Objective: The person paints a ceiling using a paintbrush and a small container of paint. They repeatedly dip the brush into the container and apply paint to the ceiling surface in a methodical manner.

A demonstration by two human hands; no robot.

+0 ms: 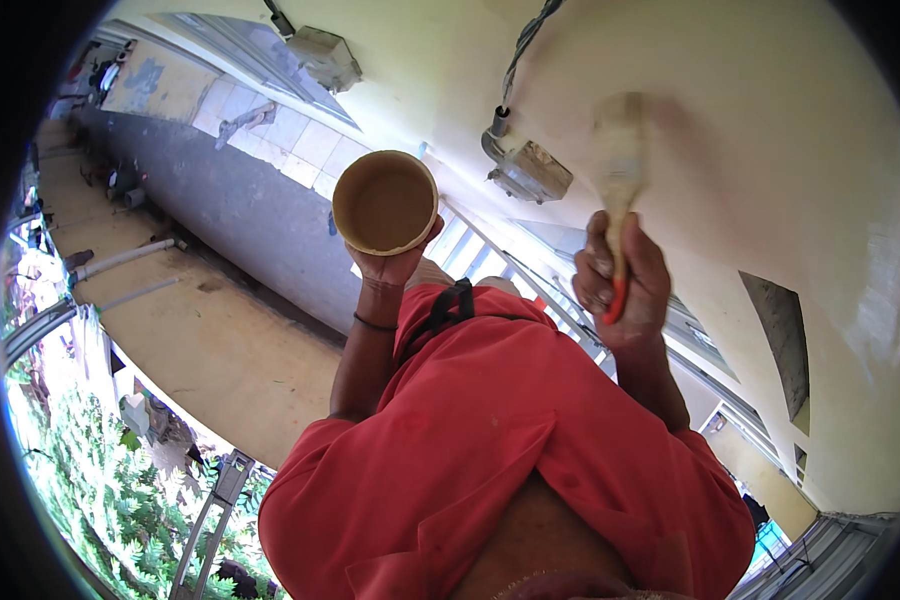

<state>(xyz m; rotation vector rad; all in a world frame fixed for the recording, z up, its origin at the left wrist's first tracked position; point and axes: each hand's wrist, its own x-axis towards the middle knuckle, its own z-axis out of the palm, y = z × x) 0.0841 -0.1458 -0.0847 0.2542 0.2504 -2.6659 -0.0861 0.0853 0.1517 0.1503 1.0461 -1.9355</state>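
My left hand [398, 262] is closed around the lower part of a round, tan tub [384, 247], with its open mouth facing up. Inside, the tub looks brownish; how much it holds I cannot tell. A paintbrush [621, 175] is in my right hand [634, 285], gripped by its pale handle with an orange-red end. The broad bristles point away from me and are smeared by motion. They lie in front of the cream wall [750, 190]; whether they touch it I cannot tell.
Two worn electrical boxes [533, 172] with cables are fixed to the wall, one left of the brush. A dark angular opening [780, 345] is at right. White railings [475, 240] stand below. Farther left are a grey surface [235, 215], a tan ledge with a pipe [125, 260], and plants [120, 490].
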